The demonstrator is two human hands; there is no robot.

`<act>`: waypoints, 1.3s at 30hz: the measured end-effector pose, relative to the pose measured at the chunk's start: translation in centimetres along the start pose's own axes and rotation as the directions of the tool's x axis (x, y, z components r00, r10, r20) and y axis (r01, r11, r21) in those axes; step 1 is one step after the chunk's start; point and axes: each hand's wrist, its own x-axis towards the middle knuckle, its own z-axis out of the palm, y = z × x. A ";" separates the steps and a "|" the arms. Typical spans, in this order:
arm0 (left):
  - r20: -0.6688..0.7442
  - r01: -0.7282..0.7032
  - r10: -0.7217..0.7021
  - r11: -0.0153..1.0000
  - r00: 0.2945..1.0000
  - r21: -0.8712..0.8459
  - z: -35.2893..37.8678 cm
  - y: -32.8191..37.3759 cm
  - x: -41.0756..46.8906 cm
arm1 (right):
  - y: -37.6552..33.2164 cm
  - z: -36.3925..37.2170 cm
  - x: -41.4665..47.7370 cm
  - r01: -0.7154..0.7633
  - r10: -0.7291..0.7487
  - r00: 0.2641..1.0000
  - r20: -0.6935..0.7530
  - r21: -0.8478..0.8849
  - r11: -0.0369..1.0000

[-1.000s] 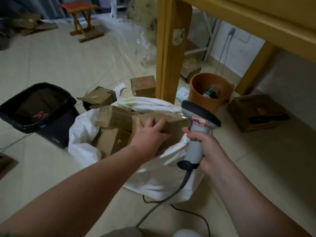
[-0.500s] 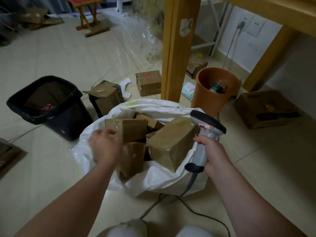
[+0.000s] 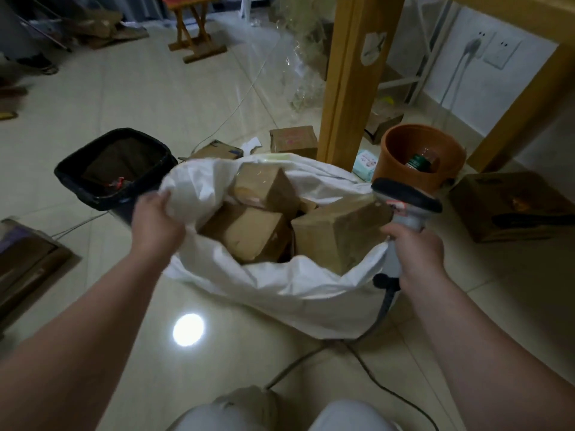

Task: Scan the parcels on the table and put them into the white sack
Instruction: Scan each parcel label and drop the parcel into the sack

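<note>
The left hand (image 3: pixel 155 217) grips the white sack (image 3: pixel 280 287) rim beside 3 parcels (image 3: pixel 249 234), while the right hand (image 3: pixel 417 250) clasps the scanner (image 3: pixel 404 206).

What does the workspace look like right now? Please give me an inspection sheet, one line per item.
Surface: glossy tiled floor; table top out of view, only a wooden table leg shows.
Job's things: white sack open on the floor, at least three cardboard parcels inside; scanner beside it.
Clutter: black bin, orange bucket holding a bottle, loose boxes on the floor.
Grippers: left hand grips the sack's rim; right hand holds the scanner.
Cables: scanner cable trails over the floor; thin wire beyond the sack.
Surroundings: wooden stool, wall socket with a plug.
</note>
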 end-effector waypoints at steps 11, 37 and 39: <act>0.241 -0.099 0.020 0.942 0.970 0.321 -4.8 3.6 0.6 | -3.9 0.1 -1.8 0.120 -0.084 0.989 0.121 -0.332 0.936; 0.548 -0.592 0.568 0.791 0.614 -0.156 -2.2 8.5 -8.4 | -5.9 -0.1 -3.2 0.250 -0.181 0.963 0.200 -0.415 0.874; 0.928 -0.659 0.269 0.752 0.259 -0.034 -1.9 9.0 -10.4 | -5.8 -0.5 -3.3 0.243 -0.119 0.953 0.279 -0.466 0.851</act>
